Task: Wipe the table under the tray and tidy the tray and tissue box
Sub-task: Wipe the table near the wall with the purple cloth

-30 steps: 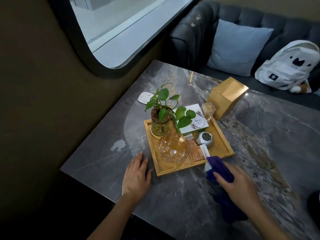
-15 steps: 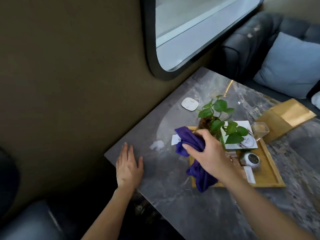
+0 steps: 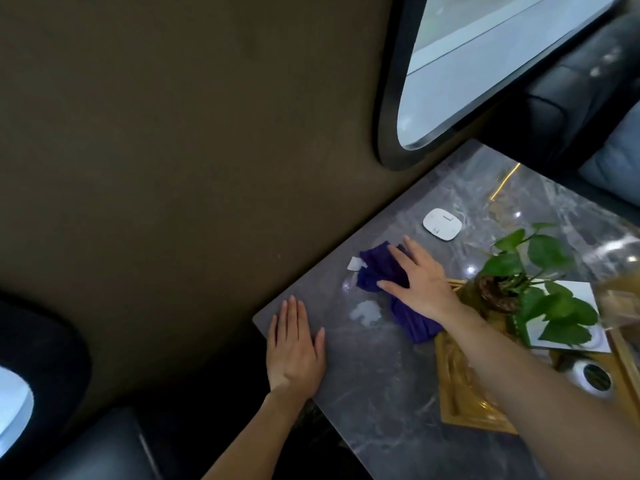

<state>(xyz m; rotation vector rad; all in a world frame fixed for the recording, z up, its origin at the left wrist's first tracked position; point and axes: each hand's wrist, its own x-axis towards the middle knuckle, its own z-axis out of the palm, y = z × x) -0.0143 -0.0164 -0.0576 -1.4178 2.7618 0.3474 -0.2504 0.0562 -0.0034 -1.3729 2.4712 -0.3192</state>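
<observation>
Right hand (image 3: 420,284) lies flat, fingers spread, pressing the purple cloth (image 3: 381,271) onto the table (image 3: 381,393) beside the wall. Left hand (image 3: 294,351) rests open, palm down at the near corner, holding nothing. A pale smear (image 3: 365,311), likely wet, sits just beside the cloth. Cloth looks soft and limp; it bunches, so a flat palm suits it better than a pinch. Tray (image 3: 460,407) stands to the right, partly under the forearm, loaded with a plant (image 3: 530,271) in a glass jar: top-heavy, fragile, best lifted by both side rims and kept level. Tissue box not in view.
</observation>
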